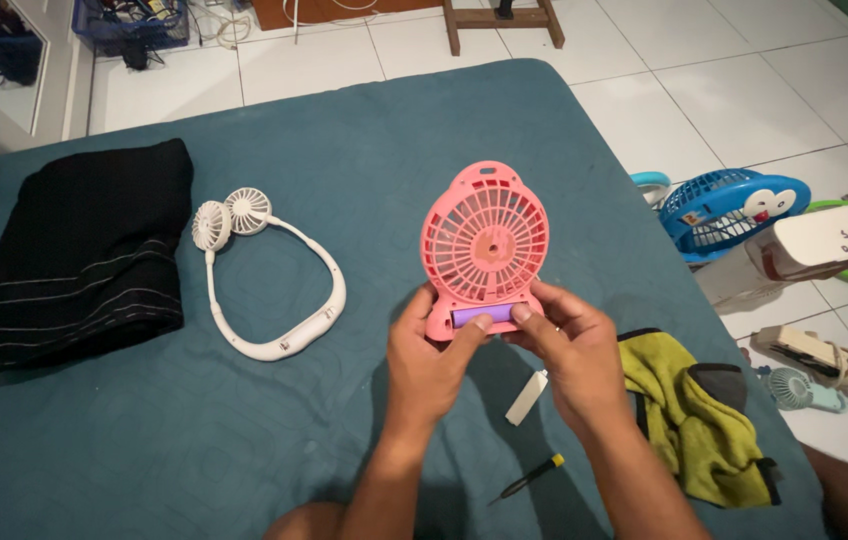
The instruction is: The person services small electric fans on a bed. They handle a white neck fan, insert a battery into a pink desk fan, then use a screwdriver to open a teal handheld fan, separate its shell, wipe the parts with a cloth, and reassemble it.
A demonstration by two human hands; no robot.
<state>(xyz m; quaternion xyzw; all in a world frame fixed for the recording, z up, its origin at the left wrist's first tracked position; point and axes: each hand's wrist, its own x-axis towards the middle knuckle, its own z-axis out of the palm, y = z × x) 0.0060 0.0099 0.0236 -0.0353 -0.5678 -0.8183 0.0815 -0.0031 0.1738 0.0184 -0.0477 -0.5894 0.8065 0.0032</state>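
I hold a small pink handheld fan [485,240] upright over the teal bed cover [344,150]. My left hand [426,355] grips its base from the left, thumb on a purple cylindrical battery [479,316] set in the open base slot. My right hand [569,350] grips the base from the right, with its thumb at the battery's right end. Just below my hands, a small white cover piece [527,398] and a screwdriver with a yellow tip [528,477] lie on the bed.
A white neck fan [274,275] and a folded black cloth [84,255] lie to the left. A yellow-green towel [689,415] sits at the right edge. On the tiled floor at the right are a blue fan [729,205], boxes and other small fans.
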